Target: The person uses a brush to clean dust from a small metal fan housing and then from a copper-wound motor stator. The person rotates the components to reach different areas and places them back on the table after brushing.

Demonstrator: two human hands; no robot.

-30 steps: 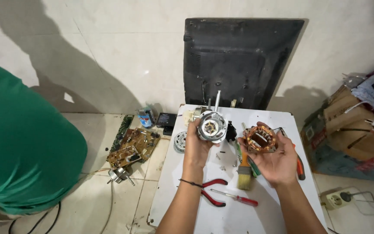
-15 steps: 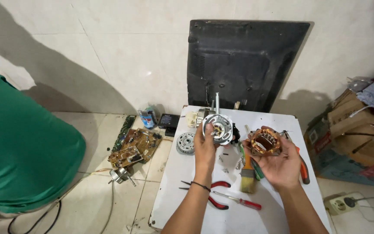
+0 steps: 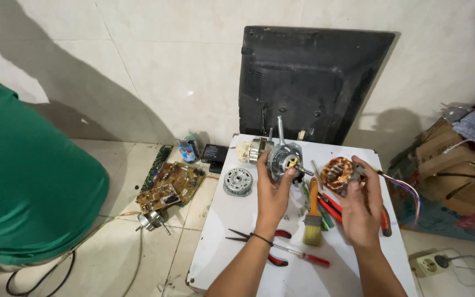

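Motor housing (image 3: 285, 159): left hand (image 3: 273, 192), fingers gripping it, above the bench (image 3: 221, 242)
Copper stator (image 3: 337, 174): right hand (image 3: 362, 206), fingers clutching it, right of housing

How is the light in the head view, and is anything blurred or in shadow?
Head view: even, soft light; broad grey shadows on the tiled wall; the left hand, right hand and copper-wound stator look sharp; faint glare on the wall tiles.

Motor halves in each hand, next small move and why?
Probably bring the two together: the left hand holds the metal housing with its shaft up, the right hand holds the copper-wound stator beside it, apart, open faces roughly towards each other.
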